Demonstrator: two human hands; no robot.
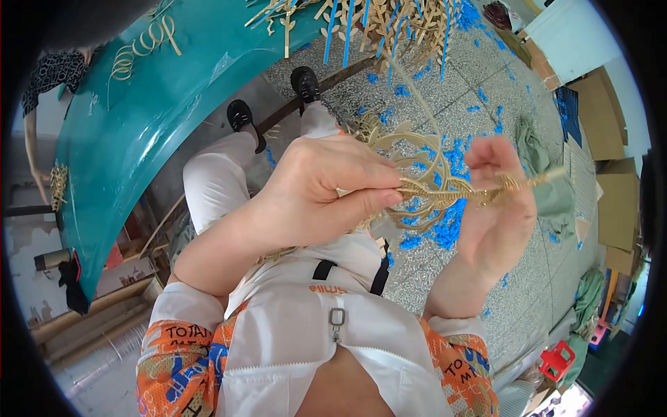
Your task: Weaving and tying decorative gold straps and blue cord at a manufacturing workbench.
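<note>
Left grip (326,177), head view: thumb and fingertip clamped on a braided gold strip (448,195), right of the frame's centre. Whether the right grip (495,229), loosely curled behind it, bears on the strip cannot be told. Good handling probably calls for light tension, without twisting.

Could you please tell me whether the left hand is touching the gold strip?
Touching: the head view shows the left hand pinching the gold strip between thumb and forefinger.

left grip (337,179): pinching gold trim (446,195) | right grip (497,219): behind trim, palm showing
</note>
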